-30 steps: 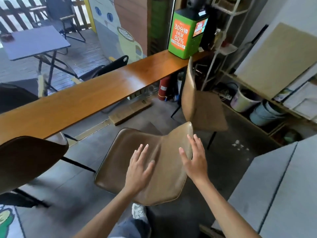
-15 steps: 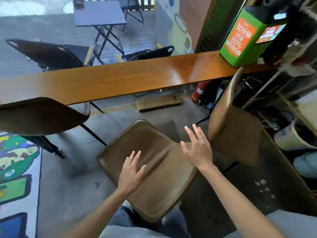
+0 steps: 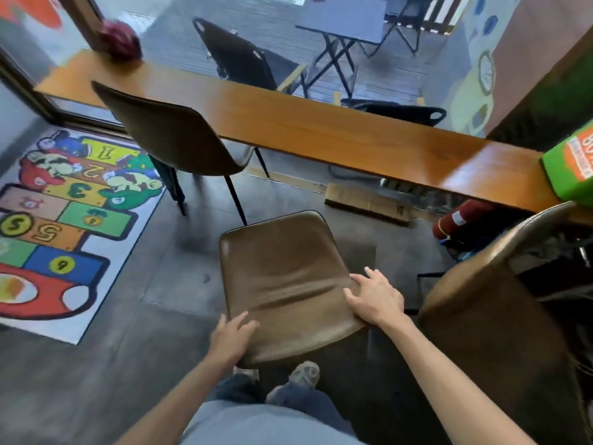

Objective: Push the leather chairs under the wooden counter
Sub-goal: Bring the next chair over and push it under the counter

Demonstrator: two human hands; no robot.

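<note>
The brown leather chair with a curved shell seat (image 3: 282, 277) stands on the dark grey floor in front of the person, well apart from the long wooden counter (image 3: 321, 130), its seat pointing toward the counter. The left hand (image 3: 232, 340) lies on the left near edge of the chair back with fingers straight and relaxed, grasping nothing. The right hand (image 3: 375, 298) rests on the right edge of the same chair, fingers spread and laid flat on the leather. A second dark brown leather chair (image 3: 179, 139) stands to the left, its seat partly under the counter. A third brown leather chair (image 3: 487, 316) is at the right, close to the counter end. A green box with orange label (image 3: 571, 165) sits on the counter. A colourful hopscotch mat with numbers (image 3: 64, 220) lies on the floor at the left.
</note>
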